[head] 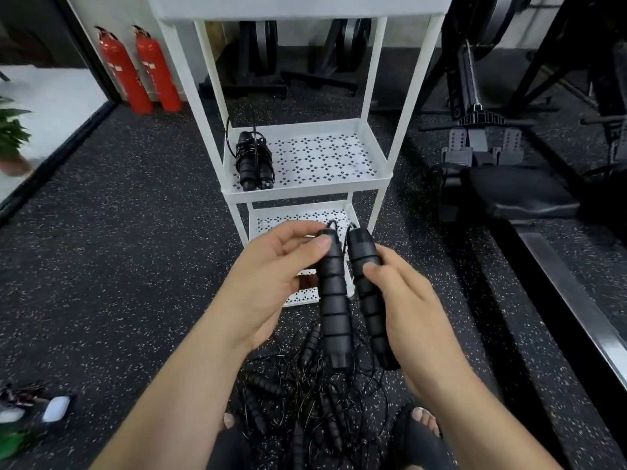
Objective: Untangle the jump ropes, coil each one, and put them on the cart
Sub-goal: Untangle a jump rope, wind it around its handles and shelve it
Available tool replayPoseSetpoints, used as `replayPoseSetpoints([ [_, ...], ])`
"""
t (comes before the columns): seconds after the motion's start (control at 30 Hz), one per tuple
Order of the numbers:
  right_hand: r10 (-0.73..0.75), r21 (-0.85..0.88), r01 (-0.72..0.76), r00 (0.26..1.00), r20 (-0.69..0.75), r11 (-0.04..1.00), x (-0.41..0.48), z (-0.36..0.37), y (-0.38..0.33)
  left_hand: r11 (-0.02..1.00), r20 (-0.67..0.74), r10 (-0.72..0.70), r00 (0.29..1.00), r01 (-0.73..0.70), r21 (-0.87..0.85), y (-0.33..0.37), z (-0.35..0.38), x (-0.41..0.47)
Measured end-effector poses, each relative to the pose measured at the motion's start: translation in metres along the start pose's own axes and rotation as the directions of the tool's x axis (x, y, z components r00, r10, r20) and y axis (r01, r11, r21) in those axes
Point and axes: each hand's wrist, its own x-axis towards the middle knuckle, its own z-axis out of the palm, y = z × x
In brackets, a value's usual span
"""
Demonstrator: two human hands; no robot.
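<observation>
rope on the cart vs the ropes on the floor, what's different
The black jump rope on the white cart's shelf is one neat bundle, cord wound round paired handles; the black jump ropes on the floor are a loose tangle, handles scattered. Both have ribbed handles.

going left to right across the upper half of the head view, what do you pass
potted plant → red fire extinguishers → coiled jump rope lying on the middle shelf of the white cart → rowing machine
</observation>
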Motion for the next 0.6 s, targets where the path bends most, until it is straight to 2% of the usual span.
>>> replayPoseSetpoints([
  [0.17,-0.057,-0.014,0.056,0.997,-0.044,0.998,0.001,0.006,0.008,1.000,0.005,0.025,1.000,-0.025,-0.014,-0.001,-0.002,0.003],
  [0.4,-0.059,0.081,0.068,0.992,-0.108,0.994,0.000,0.009,0.010,0.999,0.019,0.041,0.999,-0.040,-0.036,-0.002,-0.001,0.004],
  [0.53,-0.043,0.109,0.047,0.998,-0.040,0.993,-0.002,0.007,0.008,0.997,0.012,0.051,0.999,-0.050,-0.064,-0.001,-0.001,0.005],
  [0.6,-0.022,0.119,0.015,0.998,0.064,0.993,-0.002,0.005,0.009,0.993,0.006,0.065,0.998,-0.065,-0.097,-0.001,-0.002,0.006],
])
